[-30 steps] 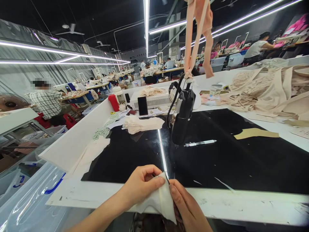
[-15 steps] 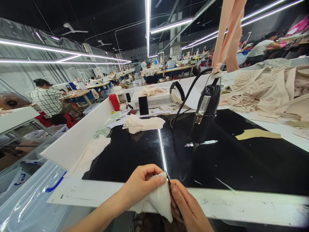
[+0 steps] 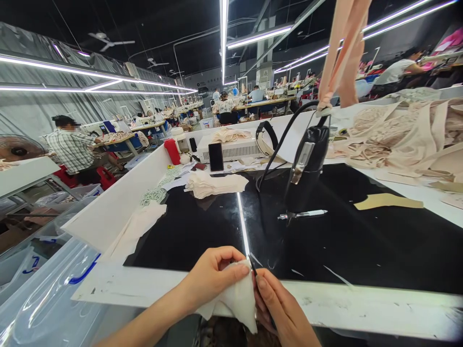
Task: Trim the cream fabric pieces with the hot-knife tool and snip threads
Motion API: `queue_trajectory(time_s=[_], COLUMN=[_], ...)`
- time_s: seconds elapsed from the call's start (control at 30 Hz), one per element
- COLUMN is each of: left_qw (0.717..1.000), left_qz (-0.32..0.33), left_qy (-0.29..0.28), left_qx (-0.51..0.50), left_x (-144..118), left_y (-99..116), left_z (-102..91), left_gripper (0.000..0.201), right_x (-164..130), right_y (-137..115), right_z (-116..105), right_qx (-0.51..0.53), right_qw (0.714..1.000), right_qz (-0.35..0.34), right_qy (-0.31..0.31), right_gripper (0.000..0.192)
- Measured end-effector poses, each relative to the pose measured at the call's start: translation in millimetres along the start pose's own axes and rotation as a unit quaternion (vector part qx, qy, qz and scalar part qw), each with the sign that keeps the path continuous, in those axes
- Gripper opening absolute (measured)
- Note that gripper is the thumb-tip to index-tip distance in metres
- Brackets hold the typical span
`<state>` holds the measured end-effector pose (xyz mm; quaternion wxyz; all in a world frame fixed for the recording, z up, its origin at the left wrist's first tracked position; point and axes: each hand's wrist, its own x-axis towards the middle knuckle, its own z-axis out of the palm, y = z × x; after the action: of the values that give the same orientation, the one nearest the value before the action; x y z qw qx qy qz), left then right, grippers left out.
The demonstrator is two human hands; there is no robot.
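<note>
My left hand (image 3: 219, 272) is closed on a piece of white fabric (image 3: 238, 299), thumb on top, close to the table's front edge. The fabric hangs down below the fingers. Close on its right, my right hand (image 3: 277, 301) grips a pair of dark scissors (image 3: 253, 266). Their slim blades point up and away and stand slightly apart at the fabric's edge. My fingers hide most of the scissors' handles.
A black mat (image 3: 202, 231) covers much of the white table. On it lie a stack of cream fabric pieces (image 3: 217, 185), a pen (image 3: 303, 215) and a yellowish strip (image 3: 388, 201). A black hanging device (image 3: 307, 156) dangles ahead. Beige fabric (image 3: 415, 130) is heaped right.
The scissor blades have parted a little, with a light sliver showing beside them. Both hands stay in nearly the same place on the fabric.
</note>
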<state>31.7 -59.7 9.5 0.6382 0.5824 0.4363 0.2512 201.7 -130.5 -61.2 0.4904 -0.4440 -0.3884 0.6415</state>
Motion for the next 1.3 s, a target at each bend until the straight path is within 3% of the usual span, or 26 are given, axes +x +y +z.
queue_trajectory(time_s=[0.17, 0.33, 0.6, 1.17, 1.3], left_qw=[1.0, 1.0, 0.999, 0.995, 0.992], left_qz=[0.005, 0.015, -0.002, 0.004, 0.009], left_qy=[-0.003, -0.004, -0.022, -0.018, -0.03], left_qx=[0.006, 0.027, 0.047, 0.1, 0.125], left_x=[-1, 0, -1, 1, 1], left_y=[2, 3, 4, 6, 8], left_z=[-2.8, -6.6, -7.1, -6.3, -7.1], left_gripper=[0.064, 0.051, 0.04, 0.024, 0.026], right_x=[-1, -5, -8, -1, 3], right_y=[6, 5, -6, 21, 16], right_z=[-14, -33, -39, -54, -51], right_qx=[-0.101, -0.246, -0.314, -0.33, -0.372], right_qw=[0.992, 0.947, 0.928, 0.922, 0.898], right_qz=[-0.055, -0.165, -0.198, -0.197, -0.234], right_qy=[0.06, 0.121, 0.043, 0.053, 0.019], right_gripper=[0.075, 0.058, 0.051, 0.053, 0.059])
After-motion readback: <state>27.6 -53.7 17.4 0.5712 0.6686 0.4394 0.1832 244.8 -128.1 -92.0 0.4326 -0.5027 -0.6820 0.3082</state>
